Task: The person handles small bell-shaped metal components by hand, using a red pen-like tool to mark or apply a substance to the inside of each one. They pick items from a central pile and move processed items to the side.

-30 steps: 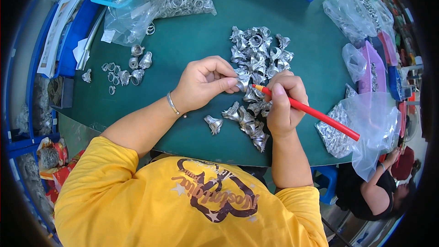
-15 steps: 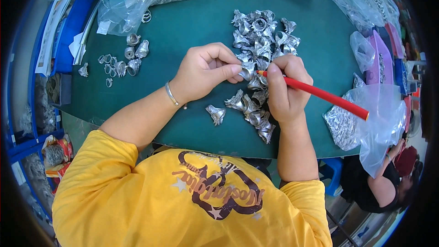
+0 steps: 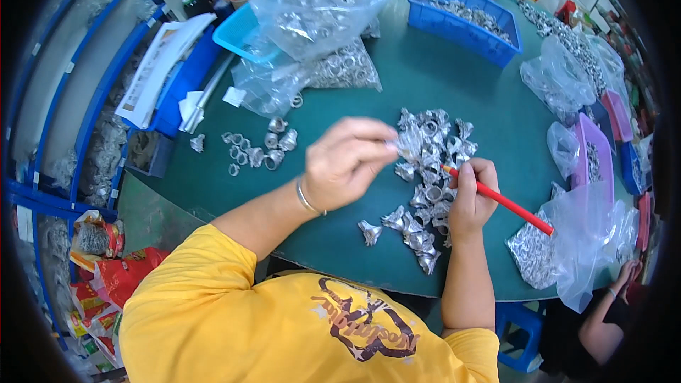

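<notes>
A red pencil [image 3: 516,208] is gripped in my right hand [image 3: 474,195], its sharpened tip over the pile of chunky silver-coloured metal rings [image 3: 434,195]. My left hand [image 3: 351,162] is smeared by motion at the pile's left edge. Its thumb and fingers pinch a blurred silver ring [image 3: 409,145]. One loose ring [image 3: 369,232] lies by itself nearer to me, left of the pile. Farther left, a small group of thick and thin rings [image 3: 259,152] rests on the green table [image 3: 340,241].
Clear bags of rings [image 3: 344,67] and a light-blue basket [image 3: 241,34] stand at the far left. A blue bin [image 3: 461,28] of metal parts sits at the back. A purple tray [image 3: 594,138] and a bag of silver parts [image 3: 532,259] line the right. Other people sit at the table's edge.
The view has shifted, showing more of the table's far side. My left hand has moved away from the pencil tip, carrying the ring toward the pile's upper left. My right hand keeps the pencil.
</notes>
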A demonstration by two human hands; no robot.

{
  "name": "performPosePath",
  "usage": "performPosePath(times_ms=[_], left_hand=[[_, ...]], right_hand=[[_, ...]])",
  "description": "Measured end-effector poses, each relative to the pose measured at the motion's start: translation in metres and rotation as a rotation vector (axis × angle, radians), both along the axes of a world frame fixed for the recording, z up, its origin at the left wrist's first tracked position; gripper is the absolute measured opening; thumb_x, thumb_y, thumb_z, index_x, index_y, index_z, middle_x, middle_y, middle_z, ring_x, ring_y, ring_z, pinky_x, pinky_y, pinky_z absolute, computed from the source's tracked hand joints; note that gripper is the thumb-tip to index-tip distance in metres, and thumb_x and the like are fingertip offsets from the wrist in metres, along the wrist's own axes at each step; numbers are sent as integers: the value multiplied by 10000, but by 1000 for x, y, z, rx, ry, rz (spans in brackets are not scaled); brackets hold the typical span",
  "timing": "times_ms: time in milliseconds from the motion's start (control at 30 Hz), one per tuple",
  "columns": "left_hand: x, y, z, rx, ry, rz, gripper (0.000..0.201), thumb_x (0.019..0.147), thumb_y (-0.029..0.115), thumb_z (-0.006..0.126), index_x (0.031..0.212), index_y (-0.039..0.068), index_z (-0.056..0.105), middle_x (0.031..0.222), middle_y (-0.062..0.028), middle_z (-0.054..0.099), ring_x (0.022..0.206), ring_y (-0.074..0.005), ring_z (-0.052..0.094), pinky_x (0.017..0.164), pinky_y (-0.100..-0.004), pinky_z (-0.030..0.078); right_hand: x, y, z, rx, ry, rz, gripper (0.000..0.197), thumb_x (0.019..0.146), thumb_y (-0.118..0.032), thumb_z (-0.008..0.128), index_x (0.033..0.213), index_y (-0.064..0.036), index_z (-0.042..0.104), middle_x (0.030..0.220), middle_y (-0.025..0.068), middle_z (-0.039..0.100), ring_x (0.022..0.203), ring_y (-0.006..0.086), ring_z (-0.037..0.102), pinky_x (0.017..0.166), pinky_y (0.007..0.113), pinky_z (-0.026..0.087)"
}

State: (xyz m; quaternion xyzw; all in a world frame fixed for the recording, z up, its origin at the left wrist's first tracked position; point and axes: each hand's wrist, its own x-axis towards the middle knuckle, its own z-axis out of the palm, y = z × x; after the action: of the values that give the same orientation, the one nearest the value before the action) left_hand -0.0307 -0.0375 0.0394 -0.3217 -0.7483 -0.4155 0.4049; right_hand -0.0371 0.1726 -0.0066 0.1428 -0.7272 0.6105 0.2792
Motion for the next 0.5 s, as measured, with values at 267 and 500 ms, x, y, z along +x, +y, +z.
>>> performPosePath(times_ms=[267, 500], left_hand=[[-109, -92, 81, -293, 238, 614, 116, 759, 42, 680, 872, 24, 666, 868, -85, 653, 804, -218, 624, 690, -276, 490], [-41, 5, -17, -500, -482, -76, 206, 761, 202, 723, 836, 40, 621, 770, -91, 558, 724, -225, 592, 647, -326, 479]], right_hand=[[0, -2, 2, -76, -15, 36, 114, 887, -62, 518, 798, 6, 539, 633, 26, 518, 548, 70, 482, 500, 223, 384], [-2, 3, 7, -183, -73, 47, 115, 895, -87, 525, 814, -6, 532, 639, 16, 521, 562, 61, 481, 504, 209, 375]])
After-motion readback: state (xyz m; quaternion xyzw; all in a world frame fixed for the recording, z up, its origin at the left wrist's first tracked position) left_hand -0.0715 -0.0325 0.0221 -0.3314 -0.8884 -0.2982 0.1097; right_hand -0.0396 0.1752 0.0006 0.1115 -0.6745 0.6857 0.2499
